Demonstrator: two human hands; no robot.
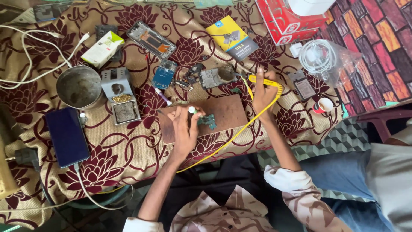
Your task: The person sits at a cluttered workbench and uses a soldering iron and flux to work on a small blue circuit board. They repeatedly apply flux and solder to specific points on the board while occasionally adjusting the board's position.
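Note:
My left hand (pixel 183 129) rests on a brown wooden board (pixel 227 112) and pinches a small white-tipped tube against a green circuit board (pixel 209 121). My right hand (pixel 262 92) grips a yellow soldering iron (pixel 267 80) whose tip points left toward a dark round tin (pixel 226 73) behind the board. The iron's yellow cable (pixel 234 135) loops down over the table's front edge.
A metal bowl (pixel 79 87), a grey soldering stand (pixel 120 95), a dark phone (pixel 67 136) on a cable, opened phone frames (pixel 151 39), small boards, a yellow-blue box (pixel 231 38), red boxes (pixel 294 21), a bagged cable (pixel 322 58) and a small red-rimmed cup (pixel 323 105) lie on the patterned cloth.

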